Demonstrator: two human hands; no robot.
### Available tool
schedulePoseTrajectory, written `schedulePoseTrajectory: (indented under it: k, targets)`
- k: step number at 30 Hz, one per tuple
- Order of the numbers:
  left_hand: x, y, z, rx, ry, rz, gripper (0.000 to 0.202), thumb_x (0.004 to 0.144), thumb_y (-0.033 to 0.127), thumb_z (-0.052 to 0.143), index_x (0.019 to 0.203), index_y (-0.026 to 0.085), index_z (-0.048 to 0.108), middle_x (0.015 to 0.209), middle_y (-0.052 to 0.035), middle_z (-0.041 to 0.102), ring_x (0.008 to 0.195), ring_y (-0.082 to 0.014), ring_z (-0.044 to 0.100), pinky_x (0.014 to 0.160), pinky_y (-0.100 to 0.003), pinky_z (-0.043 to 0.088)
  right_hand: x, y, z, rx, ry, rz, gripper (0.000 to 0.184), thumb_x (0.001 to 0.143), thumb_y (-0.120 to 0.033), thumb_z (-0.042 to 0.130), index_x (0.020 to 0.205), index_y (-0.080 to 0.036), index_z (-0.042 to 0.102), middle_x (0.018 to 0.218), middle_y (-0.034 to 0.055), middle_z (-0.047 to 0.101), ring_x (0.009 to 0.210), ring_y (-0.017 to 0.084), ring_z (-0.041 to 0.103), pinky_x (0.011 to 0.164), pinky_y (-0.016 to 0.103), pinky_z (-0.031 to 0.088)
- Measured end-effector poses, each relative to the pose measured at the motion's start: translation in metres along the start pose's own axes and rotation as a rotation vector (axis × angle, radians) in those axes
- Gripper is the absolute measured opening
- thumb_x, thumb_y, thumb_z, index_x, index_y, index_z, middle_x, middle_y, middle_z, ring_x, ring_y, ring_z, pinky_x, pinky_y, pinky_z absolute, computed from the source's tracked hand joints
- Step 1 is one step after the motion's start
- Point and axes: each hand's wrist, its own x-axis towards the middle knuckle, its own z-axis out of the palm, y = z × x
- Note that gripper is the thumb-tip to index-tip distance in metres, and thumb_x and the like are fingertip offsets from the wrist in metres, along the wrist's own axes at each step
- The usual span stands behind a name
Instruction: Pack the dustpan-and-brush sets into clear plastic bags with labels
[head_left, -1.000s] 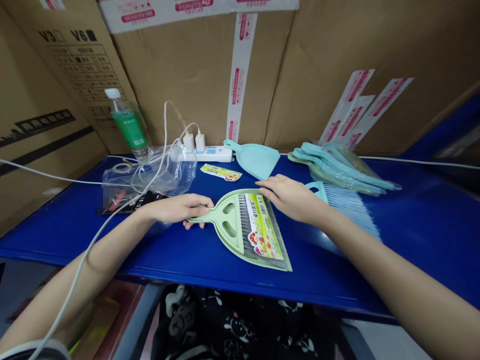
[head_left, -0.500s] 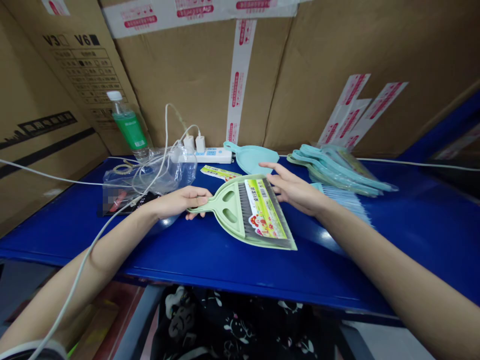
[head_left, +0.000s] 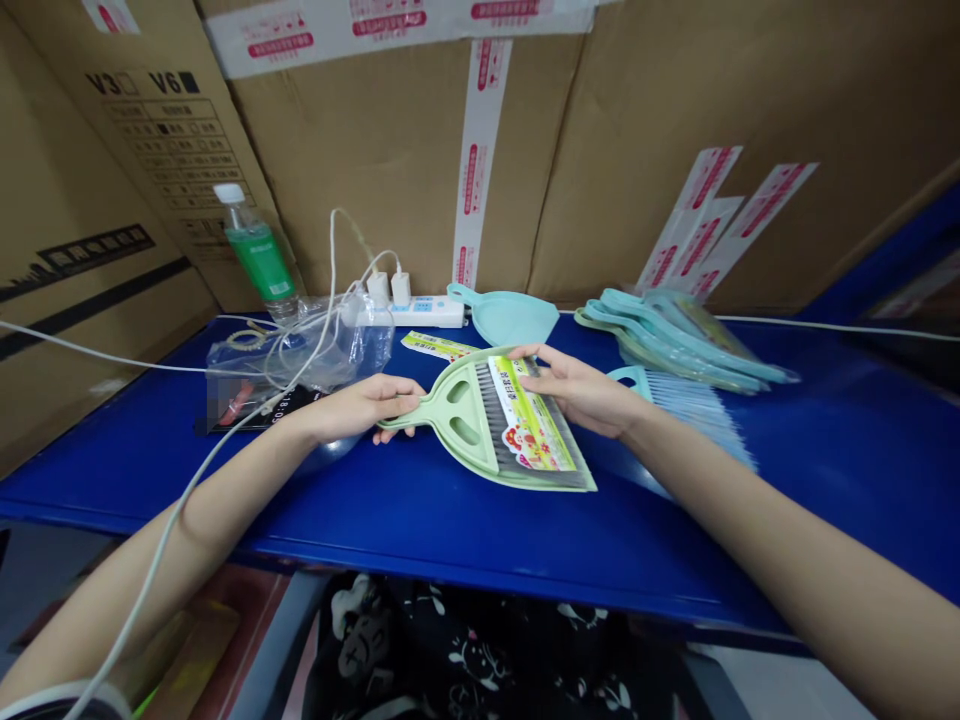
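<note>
A light green dustpan (head_left: 480,467) is held above the table with a matching brush (head_left: 477,410) nested in it, grey bristles pointing right. Across the bristles lies a printed yellow-green card label (head_left: 534,420). My left hand (head_left: 367,405) is closed around the stacked handles, its thumb on top. At the far right side, my right hand (head_left: 577,390) pinches the set, thumb on the label and other fingers partly hidden behind. Just beyond my right wrist lies a blue brush (head_left: 694,405), partly covered by my forearm.
A blue dustpan (head_left: 514,318) lies at the back of the blue table (head_left: 360,510). Bagged dustpan sets (head_left: 675,335) are piled right of it. A power strip (head_left: 439,312), white cables, clear plastic bag (head_left: 345,335), phone (head_left: 281,400) and bottle (head_left: 259,255) stand left. Cardboard (head_left: 390,160) walls the back.
My right hand has moved left and closed on the far side of the dustpan and brush, its thumb now on the label. My left hand keeps its hold.
</note>
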Motion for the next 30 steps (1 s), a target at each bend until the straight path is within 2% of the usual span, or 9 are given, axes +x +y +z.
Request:
schedulePoseTrajectory:
  k: [2,4,8,11,13,17,20,23,30]
  targets:
    - [-0.003,0.003,0.004,0.094,0.045,0.015,0.028,0.09,0.041,0.046,0.093,0.015,0.056,0.064,0.0033,0.054,0.046,-0.007,0.046,0.044,-0.019,0.04,0.0,0.0,-0.002,-0.015,0.006,-0.012,0.031,0.073,-0.018,0.071,0.096,-0.024,0.05,0.086,-0.0014,0.067,0.074,0.013,0.066,0.067,0.025,0.054]
    - [-0.006,0.006,0.008,0.262,0.153,0.078,0.029,0.093,0.038,0.041,0.1,0.015,0.058,0.068,0.0017,0.056,0.051,-0.0098,0.052,0.05,-0.022,0.046,0.0,-0.002,-0.003,-0.035,0.026,-0.015,0.03,0.073,-0.018,0.071,0.096,-0.024,0.052,0.085,-0.0011,0.067,0.074,0.013,0.066,0.068,0.026,0.054]
    - [-0.01,0.011,0.009,0.809,0.524,0.235,0.032,0.095,0.028,0.033,0.1,0.017,0.063,0.093,-0.0077,0.065,0.081,-0.0193,0.063,0.074,-0.033,0.051,-0.002,-0.009,-0.007,-0.083,0.107,-0.027,0.027,0.078,-0.017,0.065,0.1,-0.023,0.052,0.084,0.0001,0.068,0.075,0.015,0.067,0.071,0.029,0.056]
    - [-0.01,0.009,0.005,1.148,0.75,0.174,0.034,0.095,0.023,0.033,0.105,0.016,0.064,0.101,-0.013,0.065,0.099,-0.0271,0.06,0.085,-0.04,0.049,-0.002,-0.011,-0.011,-0.121,0.165,-0.07,0.023,0.081,-0.018,0.06,0.102,-0.024,0.052,0.089,0.0027,0.069,0.084,0.018,0.069,0.079,0.035,0.057]
    - [-0.01,0.005,0.003,1.306,0.814,0.065,0.032,0.093,0.024,0.037,0.108,0.015,0.065,0.109,-0.0173,0.063,0.105,-0.0311,0.057,0.089,-0.044,0.048,-0.002,-0.01,-0.013,-0.152,0.187,-0.101,0.022,0.082,-0.018,0.058,0.103,-0.024,0.052,0.094,0.0047,0.07,0.09,0.02,0.069,0.082,0.038,0.057]
    - [-0.006,-0.003,0.002,1.486,0.691,-0.208,0.033,0.091,0.03,0.046,0.115,0.015,0.063,0.126,-0.02,0.057,0.11,-0.0338,0.058,0.089,-0.044,0.048,0.0,-0.008,-0.013,-0.176,0.241,-0.118,0.02,0.083,-0.015,0.055,0.101,-0.024,0.053,0.098,0.0047,0.07,0.092,0.021,0.069,0.086,0.04,0.056]
    - [-0.004,-0.003,0.005,1.483,0.546,-0.352,0.038,0.092,0.031,0.045,0.121,0.011,0.059,0.124,-0.0212,0.06,0.104,-0.0331,0.063,0.086,-0.041,0.05,-0.001,-0.009,-0.008,-0.152,0.273,-0.094,0.019,0.082,-0.013,0.054,0.098,-0.024,0.052,0.094,0.0034,0.071,0.091,0.02,0.069,0.089,0.041,0.055]
    - [-0.005,0.002,0.01,1.448,0.456,-0.401,0.036,0.091,0.022,0.043,0.121,0.008,0.058,0.111,-0.0195,0.067,0.096,-0.0315,0.067,0.081,-0.039,0.051,-0.002,-0.011,-0.004,-0.134,0.28,-0.087,0.019,0.081,-0.012,0.055,0.096,-0.024,0.052,0.093,0.0027,0.071,0.091,0.019,0.069,0.09,0.041,0.055]
    - [-0.01,0.007,0.006,1.461,0.445,-0.334,0.039,0.081,0.0,0.038,0.1,0.013,0.069,0.103,-0.0128,0.07,0.097,-0.029,0.067,0.076,-0.034,0.052,0.0,-0.01,-0.009,-0.125,0.28,-0.125,0.02,0.081,-0.014,0.055,0.097,-0.024,0.053,0.093,0.0036,0.071,0.092,0.02,0.069,0.091,0.041,0.055]
